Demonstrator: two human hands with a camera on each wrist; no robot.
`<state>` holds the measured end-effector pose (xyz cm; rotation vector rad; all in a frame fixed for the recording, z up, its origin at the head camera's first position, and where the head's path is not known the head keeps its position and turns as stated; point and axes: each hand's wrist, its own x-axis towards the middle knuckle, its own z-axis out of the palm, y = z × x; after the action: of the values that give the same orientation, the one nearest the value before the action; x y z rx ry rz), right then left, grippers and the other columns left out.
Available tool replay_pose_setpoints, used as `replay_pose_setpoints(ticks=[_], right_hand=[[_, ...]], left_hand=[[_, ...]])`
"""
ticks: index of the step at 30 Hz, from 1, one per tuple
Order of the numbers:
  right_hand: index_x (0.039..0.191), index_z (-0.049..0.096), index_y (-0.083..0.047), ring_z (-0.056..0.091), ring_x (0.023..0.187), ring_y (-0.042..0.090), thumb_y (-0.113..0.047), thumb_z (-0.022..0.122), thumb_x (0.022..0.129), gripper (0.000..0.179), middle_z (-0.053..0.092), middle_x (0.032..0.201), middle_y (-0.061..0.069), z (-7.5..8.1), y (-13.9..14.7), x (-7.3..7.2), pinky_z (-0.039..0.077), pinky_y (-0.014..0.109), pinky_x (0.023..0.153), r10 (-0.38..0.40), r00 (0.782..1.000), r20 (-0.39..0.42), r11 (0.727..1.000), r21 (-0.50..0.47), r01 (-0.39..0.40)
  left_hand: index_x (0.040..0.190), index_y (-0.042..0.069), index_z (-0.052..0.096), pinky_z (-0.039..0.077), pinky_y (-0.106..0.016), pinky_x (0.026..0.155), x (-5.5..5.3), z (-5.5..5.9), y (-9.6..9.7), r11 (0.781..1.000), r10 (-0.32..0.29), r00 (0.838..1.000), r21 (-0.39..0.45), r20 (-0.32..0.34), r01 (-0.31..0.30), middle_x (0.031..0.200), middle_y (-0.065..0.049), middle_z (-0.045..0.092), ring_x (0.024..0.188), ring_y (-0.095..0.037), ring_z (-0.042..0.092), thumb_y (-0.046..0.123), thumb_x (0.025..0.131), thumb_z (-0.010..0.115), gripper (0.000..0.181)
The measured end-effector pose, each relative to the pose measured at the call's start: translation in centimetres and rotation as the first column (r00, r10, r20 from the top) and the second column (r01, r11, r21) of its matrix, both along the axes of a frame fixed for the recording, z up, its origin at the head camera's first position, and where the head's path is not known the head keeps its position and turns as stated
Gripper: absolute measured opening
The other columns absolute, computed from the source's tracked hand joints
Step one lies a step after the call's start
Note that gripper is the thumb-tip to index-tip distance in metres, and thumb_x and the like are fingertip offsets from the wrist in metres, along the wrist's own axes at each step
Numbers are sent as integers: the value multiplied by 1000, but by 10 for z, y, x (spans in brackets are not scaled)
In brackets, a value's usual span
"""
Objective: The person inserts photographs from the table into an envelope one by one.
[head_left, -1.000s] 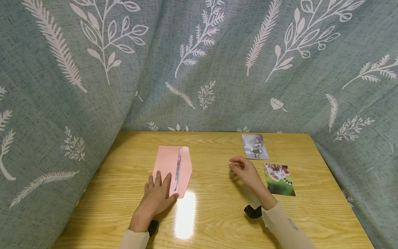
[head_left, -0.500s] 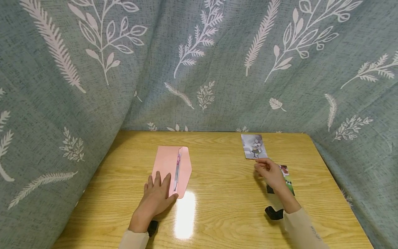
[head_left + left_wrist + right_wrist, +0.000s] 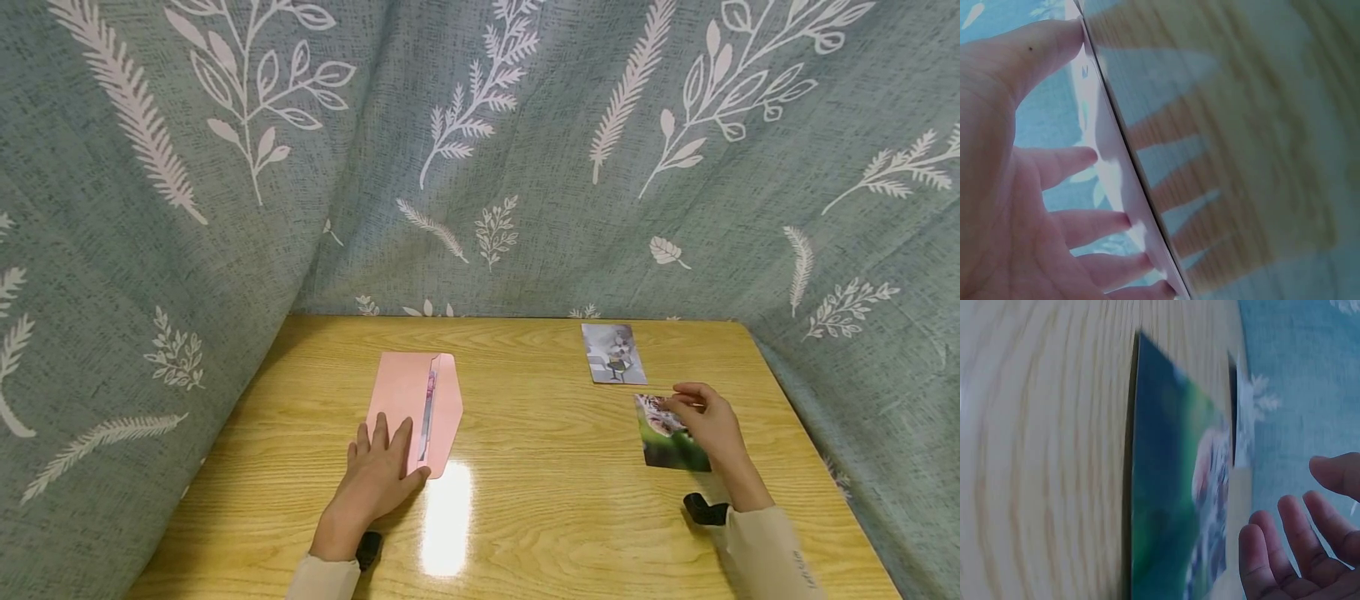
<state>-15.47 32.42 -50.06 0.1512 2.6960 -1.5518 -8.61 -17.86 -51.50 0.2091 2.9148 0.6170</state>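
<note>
My left hand [image 3: 377,475] rests with spread, straight fingers on the lower part of a pink envelope [image 3: 402,379]. The envelope's pointed flap lies unfolded to the right, and a strip of a picture card [image 3: 428,412] shows in its mouth. In the left wrist view, the fingertips touch the envelope [image 3: 1113,147]. Over the right side of a tiger photo card [image 3: 667,450] hovers my right hand [image 3: 716,429], fingers loosely bent and holding nothing. The right wrist view has the tiger card [image 3: 1166,481] flat on the table, apart from the fingers [image 3: 1300,531].
A grey picture card [image 3: 613,354] lies behind the tiger card, near the table's back edge. The wooden table [image 3: 517,433] is enclosed by a blue-green leaf-patterned cloth [image 3: 480,167]. A bright glare patch falls right of the left hand.
My right hand has moved right from the middle of the table, passing over the tiger card to its right side. The left hand and envelope have stayed in place.
</note>
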Motion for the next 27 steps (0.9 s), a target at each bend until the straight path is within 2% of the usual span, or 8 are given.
replay_pose_setpoints(ticks=[4, 7, 10, 13, 16, 19, 23, 27], right_hand=[[138, 52, 3, 59, 102, 23, -26, 60, 102, 46, 58, 125, 22, -2, 10, 0, 53, 26, 77, -28, 1000, -12, 994, 102, 29], [137, 52, 4, 58, 110, 37, -25, 61, 102, 46, 58, 128, 26, -4, 15, 0, 54, 40, 83, -33, 999, -19, 984, 172, 36], [138, 49, 6, 52, 118, 47, -25, 60, 103, 49, 53, 133, 31, -5, 20, -1, 48, 56, 90, -18, 1000, 3, 976, 216, 17], [141, 44, 9, 46, 122, 53, -26, 59, 103, 53, 47, 136, 36, -6, 25, -2, 43, 63, 93, 19, 999, 41, 964, 264, -30], [142, 41, 12, 42, 123, 57, -27, 59, 103, 59, 42, 138, 41, -8, 29, -3, 40, 67, 94, 70, 995, 66, 944, 318, -87], [141, 40, 16, 39, 125, 60, -25, 63, 101, 62, 39, 139, 43, -10, 31, -3, 37, 69, 96, 110, 992, 56, 922, 366, -123], [139, 41, 20, 36, 125, 62, -21, 69, 96, 66, 39, 138, 44, -15, 32, -5, 34, 71, 99, 151, 988, 23, 898, 415, -147], [139, 41, 21, 33, 126, 63, -26, 71, 95, 71, 37, 139, 45, -17, 33, -6, 30, 72, 99, 171, 985, 22, 884, 438, -164]], left_hand=[[157, 6, 31, 16, -76, 106, 0, -1, -1, 1000, -2, 1000, 0, 2, 2, 156, -39, 13, 139, -64, 8, 44, 94, 69, 83], [157, 7, 31, 16, -76, 106, 0, -1, -1, 1000, 1, 1000, -1, 5, -1, 156, -38, 14, 139, -64, 8, 44, 94, 69, 83], [157, 7, 31, 15, -76, 106, 0, -1, -1, 1000, 3, 1000, 0, 8, -3, 157, -38, 13, 140, -63, 7, 44, 94, 68, 82], [158, 7, 30, 14, -75, 107, 0, -1, -1, 1000, 4, 1000, 3, 13, -4, 157, -37, 12, 140, -62, 6, 45, 95, 68, 82], [158, 7, 30, 13, -74, 108, 0, -1, -1, 1000, 3, 1000, 4, 18, -3, 158, -37, 11, 140, -62, 5, 45, 95, 67, 83], [158, 6, 29, 12, -75, 107, 0, -1, -1, 1000, 1, 1000, 4, 18, -1, 157, -38, 11, 140, -62, 5, 45, 95, 67, 83], [158, 6, 29, 13, -75, 107, 0, -1, -1, 1000, -3, 1000, 4, 13, 3, 157, -38, 11, 140, -63, 5, 44, 95, 67, 83], [158, 5, 29, 13, -75, 106, 0, 1, -1, 1000, -1, 1000, 9, 16, 1, 157, -39, 11, 140, -63, 5, 44, 95, 68, 83]])
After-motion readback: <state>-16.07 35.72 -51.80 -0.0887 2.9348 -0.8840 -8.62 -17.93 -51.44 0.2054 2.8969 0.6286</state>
